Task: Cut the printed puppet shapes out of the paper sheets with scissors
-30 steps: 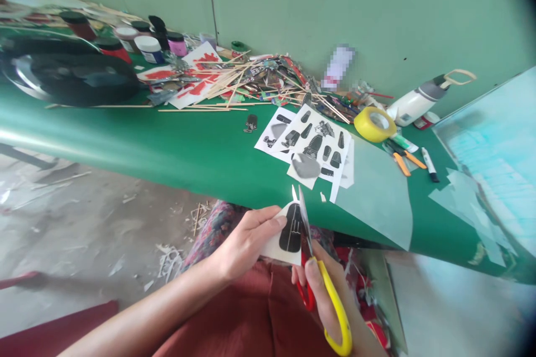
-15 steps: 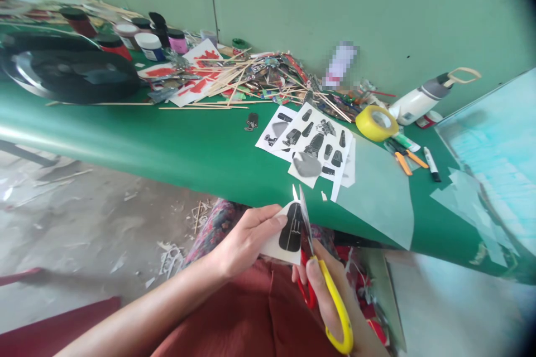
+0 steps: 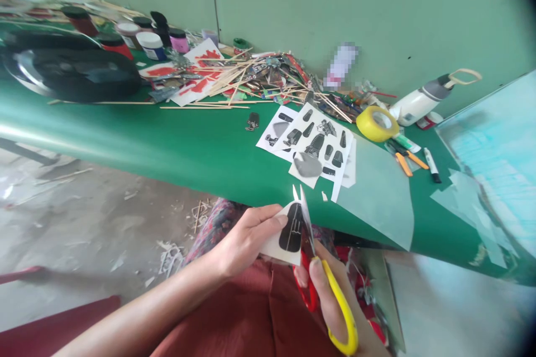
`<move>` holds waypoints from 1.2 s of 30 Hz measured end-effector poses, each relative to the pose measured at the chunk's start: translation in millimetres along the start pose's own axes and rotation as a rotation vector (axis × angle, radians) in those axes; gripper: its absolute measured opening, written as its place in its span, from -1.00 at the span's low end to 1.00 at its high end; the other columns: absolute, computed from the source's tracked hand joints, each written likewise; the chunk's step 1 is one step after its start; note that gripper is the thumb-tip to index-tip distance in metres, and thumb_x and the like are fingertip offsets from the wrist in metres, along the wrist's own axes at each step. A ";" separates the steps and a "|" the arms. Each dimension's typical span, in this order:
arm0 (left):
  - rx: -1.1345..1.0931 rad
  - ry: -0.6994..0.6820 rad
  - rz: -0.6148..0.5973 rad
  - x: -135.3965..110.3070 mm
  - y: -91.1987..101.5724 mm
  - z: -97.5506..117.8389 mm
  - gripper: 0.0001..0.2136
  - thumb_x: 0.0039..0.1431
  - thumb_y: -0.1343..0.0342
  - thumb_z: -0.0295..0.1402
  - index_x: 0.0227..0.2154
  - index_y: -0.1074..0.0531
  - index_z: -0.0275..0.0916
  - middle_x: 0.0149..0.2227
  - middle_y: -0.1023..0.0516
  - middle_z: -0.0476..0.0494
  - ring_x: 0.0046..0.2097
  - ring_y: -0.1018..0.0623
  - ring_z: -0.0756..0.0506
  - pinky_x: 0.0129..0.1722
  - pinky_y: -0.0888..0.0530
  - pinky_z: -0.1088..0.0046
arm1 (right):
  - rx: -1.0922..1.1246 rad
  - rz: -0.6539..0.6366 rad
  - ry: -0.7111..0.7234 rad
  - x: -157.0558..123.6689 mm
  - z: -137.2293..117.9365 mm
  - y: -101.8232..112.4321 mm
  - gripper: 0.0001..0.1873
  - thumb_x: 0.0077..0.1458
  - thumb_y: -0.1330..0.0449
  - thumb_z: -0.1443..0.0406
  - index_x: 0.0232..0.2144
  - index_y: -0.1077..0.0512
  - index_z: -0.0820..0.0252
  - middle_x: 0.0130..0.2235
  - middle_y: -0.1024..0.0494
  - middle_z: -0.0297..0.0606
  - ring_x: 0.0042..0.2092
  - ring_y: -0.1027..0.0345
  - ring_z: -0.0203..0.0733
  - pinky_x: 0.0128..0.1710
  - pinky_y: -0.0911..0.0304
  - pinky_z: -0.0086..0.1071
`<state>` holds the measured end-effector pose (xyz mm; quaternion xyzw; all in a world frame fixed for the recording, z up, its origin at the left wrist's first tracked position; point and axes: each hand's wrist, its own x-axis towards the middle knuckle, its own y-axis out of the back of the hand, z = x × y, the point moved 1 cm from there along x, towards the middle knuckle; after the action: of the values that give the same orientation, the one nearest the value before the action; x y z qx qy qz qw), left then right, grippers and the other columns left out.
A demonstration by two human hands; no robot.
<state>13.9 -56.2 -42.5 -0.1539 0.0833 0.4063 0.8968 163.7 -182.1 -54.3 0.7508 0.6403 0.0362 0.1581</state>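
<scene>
My left hand (image 3: 245,240) pinches a small white paper piece (image 3: 286,232) printed with a black shape, held over my lap in front of the table edge. My right hand (image 3: 329,295) grips scissors (image 3: 324,281) with one yellow and one red handle. The blades point up along the right edge of the paper piece, beside the black shape. On the green table (image 3: 176,145) just beyond lies a printed sheet (image 3: 316,142) with several black shapes.
A yellow tape roll (image 3: 376,123), orange-handled pliers (image 3: 404,160), a marker (image 3: 430,164) and a white bottle (image 3: 422,99) lie at the right. A heap of wooden sticks (image 3: 238,81), paint jars (image 3: 148,44) and a black dish (image 3: 71,70) fill the back left. Clear film (image 3: 379,195) overhangs the edge.
The scissors and my right hand have shifted slightly down and right along the paper's edge. My left hand keeps holding the paper piece in the same place.
</scene>
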 end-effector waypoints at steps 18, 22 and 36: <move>-0.197 0.063 -0.037 -1.4 -4.1 -5.4 -0.78 0.25 -0.12 -0.21 -0.34 -0.49 -0.28 -0.53 -0.49 -0.04 -0.54 -0.39 0.02 -0.56 -0.27 0.52 | 0.029 -0.021 0.103 5.5 1.4 -2.3 -0.60 0.35 0.04 0.00 -0.37 -0.35 0.11 -0.43 -0.43 -0.34 -0.39 -0.32 -0.24 -0.36 -0.20 -0.42; -0.203 0.078 -0.030 -1.5 -4.7 -3.2 -0.77 0.24 -0.12 -0.20 -0.35 -0.49 -0.28 -0.52 -0.50 -0.06 -0.53 -0.40 0.01 -0.56 -0.28 0.52 | 0.027 -0.006 0.081 5.6 0.0 -1.8 -0.64 0.36 0.03 0.02 -0.31 -0.38 0.08 -0.40 -0.45 -0.35 -0.38 -0.36 -0.23 -0.34 -0.26 -0.43; -0.182 0.047 -0.080 -0.9 -8.8 9.7 -0.75 0.22 -0.14 -0.18 -0.45 -0.46 -0.26 -0.53 -0.53 -0.06 -0.51 -0.44 -0.01 -0.54 -0.30 0.50 | 0.088 -0.031 0.043 5.9 -5.2 -2.2 -0.52 0.34 0.10 -0.07 -0.46 -0.22 0.11 -0.50 -0.27 -0.39 -0.47 -0.10 -0.27 -0.49 -0.05 -0.40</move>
<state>20.2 -59.0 -31.3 -0.2473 0.0610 0.3723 0.8925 161.3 -175.1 -50.9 0.7460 0.6561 0.0217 0.1117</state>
